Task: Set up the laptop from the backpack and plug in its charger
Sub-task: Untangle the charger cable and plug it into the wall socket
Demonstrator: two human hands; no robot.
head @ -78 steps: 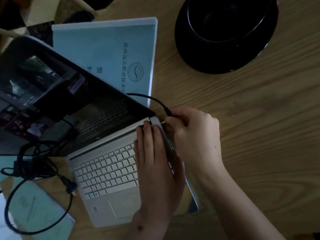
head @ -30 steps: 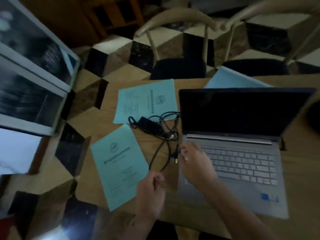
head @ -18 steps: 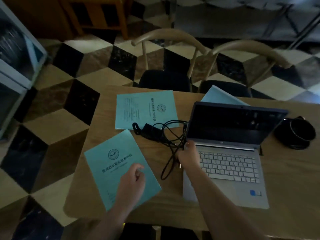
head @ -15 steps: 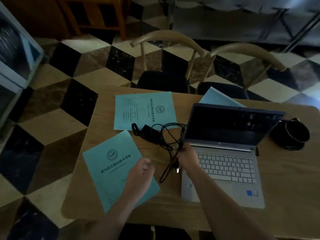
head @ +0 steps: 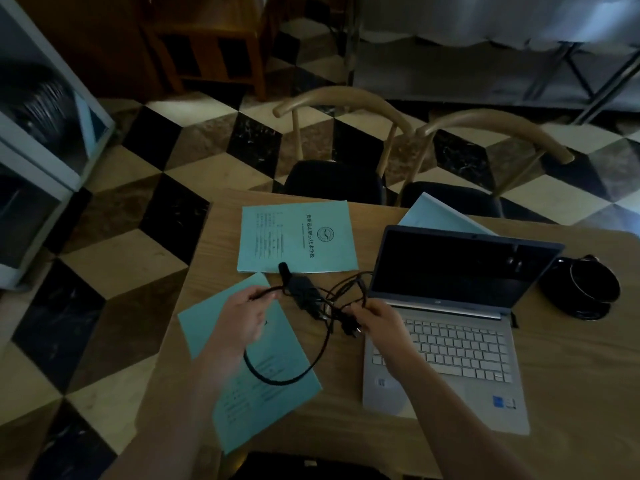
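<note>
A silver laptop (head: pixel 446 344) stands open on the wooden table (head: pixel 571 368), its screen dark. To its left lies the black charger brick (head: pixel 304 292) with its tangled cable. My left hand (head: pixel 242 317) grips a stretch of the black cable (head: pixel 294 375), which loops down over a teal booklet. My right hand (head: pixel 377 317) holds the cable end with the wall plug (head: pixel 351 329), just off the laptop's left edge. No backpack is in view.
Two teal booklets (head: pixel 298 240) (head: pixel 263 393) lie left of the laptop, a pale blue one (head: pixel 433 213) behind its screen. A black hat (head: pixel 585 289) sits at the right. Two wooden chairs (head: pixel 346 133) stand at the far side; a white shelf unit (head: pixel 41 140) stands on the left.
My left hand rose off the near booklet and took hold of the cable. My right hand kept the plug end and lifted it a little. Earlier, both hands were at the laptop's right side socket.
</note>
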